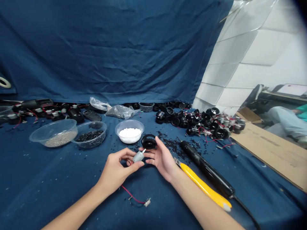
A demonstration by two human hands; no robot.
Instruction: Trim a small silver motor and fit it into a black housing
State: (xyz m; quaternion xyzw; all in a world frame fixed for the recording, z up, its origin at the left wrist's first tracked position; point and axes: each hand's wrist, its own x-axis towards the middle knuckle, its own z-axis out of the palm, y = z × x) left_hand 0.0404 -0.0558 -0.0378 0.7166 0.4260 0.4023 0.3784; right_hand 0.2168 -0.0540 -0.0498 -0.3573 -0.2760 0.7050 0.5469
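Between the thumb and fingers of my left hand [120, 167] is a small silver motor [138, 156] with a white tip on its shaft, tilted up to the right. A red wire [130, 194] trails below it to a small connector board [147, 202] over the blue cloth. My right hand [163, 158] grips a round black plastic housing [149, 141] by its right side, between thumb and fingers. The motor's white tip points at the housing from just below; whether they touch I cannot tell.
Clear bowls hold white pieces [129, 131], black screws [90, 136] and small metal parts [61, 138]. Right of my hands lie a yellow-handled cutter [203, 183] and a black electric screwdriver [207, 169]. Black housings with motors [192, 121] are heaped behind. A person [285, 118] sits far right.
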